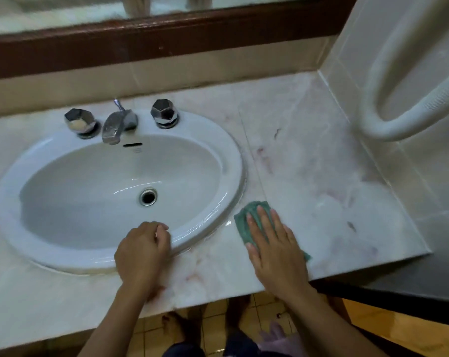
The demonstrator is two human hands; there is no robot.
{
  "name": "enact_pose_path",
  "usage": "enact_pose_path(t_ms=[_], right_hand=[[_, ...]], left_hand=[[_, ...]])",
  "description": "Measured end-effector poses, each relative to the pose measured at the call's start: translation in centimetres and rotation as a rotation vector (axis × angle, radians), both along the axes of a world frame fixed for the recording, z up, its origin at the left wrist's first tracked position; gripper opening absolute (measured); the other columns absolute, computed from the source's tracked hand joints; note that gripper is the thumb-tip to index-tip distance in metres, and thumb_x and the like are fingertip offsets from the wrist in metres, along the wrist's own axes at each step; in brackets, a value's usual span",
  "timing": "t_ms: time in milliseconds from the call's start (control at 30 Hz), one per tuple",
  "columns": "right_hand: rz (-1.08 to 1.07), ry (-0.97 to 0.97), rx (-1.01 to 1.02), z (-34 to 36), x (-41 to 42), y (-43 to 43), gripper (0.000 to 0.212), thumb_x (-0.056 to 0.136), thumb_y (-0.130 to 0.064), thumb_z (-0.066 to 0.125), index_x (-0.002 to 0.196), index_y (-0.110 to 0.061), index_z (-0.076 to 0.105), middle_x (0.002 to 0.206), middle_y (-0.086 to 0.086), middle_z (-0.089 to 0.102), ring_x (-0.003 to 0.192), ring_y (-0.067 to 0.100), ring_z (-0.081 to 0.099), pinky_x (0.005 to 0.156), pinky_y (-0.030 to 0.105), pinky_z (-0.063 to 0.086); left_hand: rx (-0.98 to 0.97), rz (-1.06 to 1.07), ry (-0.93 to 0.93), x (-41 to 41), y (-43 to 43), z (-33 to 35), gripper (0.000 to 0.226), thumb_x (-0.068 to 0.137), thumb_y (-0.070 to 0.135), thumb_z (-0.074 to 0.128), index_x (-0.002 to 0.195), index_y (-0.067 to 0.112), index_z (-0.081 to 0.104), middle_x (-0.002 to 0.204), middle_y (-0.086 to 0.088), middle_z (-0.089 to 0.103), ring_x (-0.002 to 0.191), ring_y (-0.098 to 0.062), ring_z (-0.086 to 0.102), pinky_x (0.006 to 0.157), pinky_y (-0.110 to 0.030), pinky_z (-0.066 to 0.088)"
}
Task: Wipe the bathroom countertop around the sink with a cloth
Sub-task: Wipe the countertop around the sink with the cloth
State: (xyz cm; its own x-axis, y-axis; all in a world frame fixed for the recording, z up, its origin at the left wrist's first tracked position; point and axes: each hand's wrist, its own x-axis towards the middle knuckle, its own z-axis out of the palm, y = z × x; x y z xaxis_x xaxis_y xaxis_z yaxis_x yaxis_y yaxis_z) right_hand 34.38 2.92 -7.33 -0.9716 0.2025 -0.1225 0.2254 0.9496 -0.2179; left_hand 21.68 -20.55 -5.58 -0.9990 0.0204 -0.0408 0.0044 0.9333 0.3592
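A pale marble countertop (321,176) surrounds an oval white sink (233,161). A green cloth (246,222) lies flat on the counter just right of the sink's front rim. My right hand (274,251) presses on the cloth with fingers spread, covering most of it; a corner sticks out by my wrist. My left hand (141,253) is curled with its fingers closed, resting on the sink's front rim with nothing visible in it.
A chrome spout (115,124) and two chrome knobs (79,122) (165,114) stand behind the basin. A white curved rail (388,124) hangs on the tiled right wall. A brown mirror frame (166,45) runs along the back. The counter's front edge is under my wrists.
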Motion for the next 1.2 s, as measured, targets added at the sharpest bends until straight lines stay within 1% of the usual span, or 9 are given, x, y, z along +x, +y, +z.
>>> enact_pose_path(t_ms=[167, 267, 367, 467, 600, 767, 933, 1067, 1200], right_hand=[[-0.275, 0.014, 0.064, -0.5, -5.6, 6.7, 0.063, 0.097, -0.046, 0.015, 0.155, -0.022, 0.008, 0.162, 0.005, 0.004, 0.149, 0.026, 0.004, 0.116, 0.043, 0.015], [-0.454, -0.002, 0.031, -0.8, -10.0, 6.2, 0.059, 0.101, -0.040, 0.020, 0.155, -0.020, 0.006, 0.163, 0.008, 0.001, 0.148, 0.030, 0.002, 0.117, 0.046, 0.014], [-0.449, -0.004, 0.018, -1.0, -9.8, 3.3, 0.059, 0.101, -0.040, 0.017, 0.154, -0.021, 0.002, 0.163, 0.007, -0.001, 0.148, 0.030, 0.000, 0.118, 0.046, 0.011], [-0.365, 0.000, 0.015, -0.8, -6.9, -0.6, 0.059, 0.100, -0.041, 0.015, 0.154, -0.022, 0.000, 0.162, 0.007, -0.003, 0.149, 0.028, -0.002, 0.118, 0.044, 0.011], [-0.366, -0.003, 0.013, -0.1, -3.3, -6.8, 0.061, 0.100, -0.043, 0.014, 0.154, -0.022, -0.006, 0.162, 0.006, -0.009, 0.148, 0.027, -0.008, 0.119, 0.044, 0.007], [-0.424, -0.018, -0.001, 0.2, -0.9, -16.0, 0.060, 0.101, -0.043, 0.014, 0.154, -0.020, -0.003, 0.162, 0.007, -0.007, 0.148, 0.029, -0.006, 0.119, 0.046, 0.006], [-0.500, -0.047, -0.018, 0.5, -1.5, -26.9, 0.063, 0.101, -0.041, 0.018, 0.154, -0.013, 0.000, 0.162, 0.009, -0.008, 0.148, 0.033, -0.007, 0.119, 0.047, 0.005], [-0.343, 0.002, -0.042, 0.5, -1.7, -35.4, 0.064, 0.098, -0.043, 0.015, 0.154, -0.014, 0.001, 0.162, 0.008, -0.005, 0.148, 0.033, -0.006, 0.119, 0.047, 0.003], [-0.010, 0.016, -0.035, 0.5, -2.0, -41.5, 0.062, 0.099, -0.043, 0.014, 0.153, -0.020, -0.006, 0.160, 0.003, -0.013, 0.147, 0.027, -0.016, 0.119, 0.043, 0.000]], left_hand=[[-0.063, -0.061, 0.031, -0.2, 0.1, 0.1, 0.042, 0.087, 0.037, 0.028, 0.086, 0.033, 0.070, 0.087, 0.012, 0.068, 0.084, -0.015, 0.060, 0.059, -0.029, 0.041], [-0.077, -0.083, 0.037, -0.2, -0.1, -0.1, 0.039, 0.089, 0.034, 0.030, 0.089, 0.033, 0.069, 0.090, 0.012, 0.068, 0.085, -0.015, 0.059, 0.060, -0.029, 0.037], [-0.069, -0.123, 0.037, -0.2, -0.4, -0.1, 0.037, 0.092, 0.031, 0.033, 0.093, 0.033, 0.070, 0.096, 0.013, 0.069, 0.089, -0.016, 0.059, 0.063, -0.029, 0.039], [0.017, -0.239, 0.052, 0.3, -1.2, -0.2, 0.033, 0.094, 0.028, 0.038, 0.100, 0.031, 0.070, 0.102, 0.013, 0.068, 0.090, -0.015, 0.058, 0.068, -0.029, 0.039], [0.336, -0.382, 0.142, 2.0, -4.5, -0.6, 0.030, 0.088, 0.027, 0.046, 0.099, 0.021, 0.073, 0.111, 0.006, 0.065, 0.098, -0.019, 0.057, 0.083, -0.030, 0.044], [0.467, -0.238, 0.316, 6.6, -14.7, -0.7, 0.027, 0.083, 0.017, 0.050, 0.095, 0.017, 0.073, 0.116, -0.001, 0.062, 0.104, -0.020, 0.055, 0.085, -0.035, 0.045], [0.383, 0.055, 0.325, 6.5, -28.8, -1.5, 0.029, 0.083, 0.020, 0.049, 0.099, 0.016, 0.073, 0.125, -0.002, 0.056, 0.109, -0.026, 0.049, 0.085, -0.037, 0.042], [0.265, 0.256, 0.284, 3.5, -37.8, -1.9, 0.028, 0.084, 0.010, 0.056, 0.109, 0.012, 0.069, 0.133, -0.007, 0.050, 0.120, -0.035, 0.043, 0.094, -0.051, 0.039], [0.229, 0.368, 0.244, -0.1, -42.0, -1.8, 0.031, 0.086, 0.011, 0.054, 0.114, 0.010, 0.067, 0.140, -0.008, 0.045, 0.128, -0.036, 0.037, 0.102, -0.055, 0.032]])
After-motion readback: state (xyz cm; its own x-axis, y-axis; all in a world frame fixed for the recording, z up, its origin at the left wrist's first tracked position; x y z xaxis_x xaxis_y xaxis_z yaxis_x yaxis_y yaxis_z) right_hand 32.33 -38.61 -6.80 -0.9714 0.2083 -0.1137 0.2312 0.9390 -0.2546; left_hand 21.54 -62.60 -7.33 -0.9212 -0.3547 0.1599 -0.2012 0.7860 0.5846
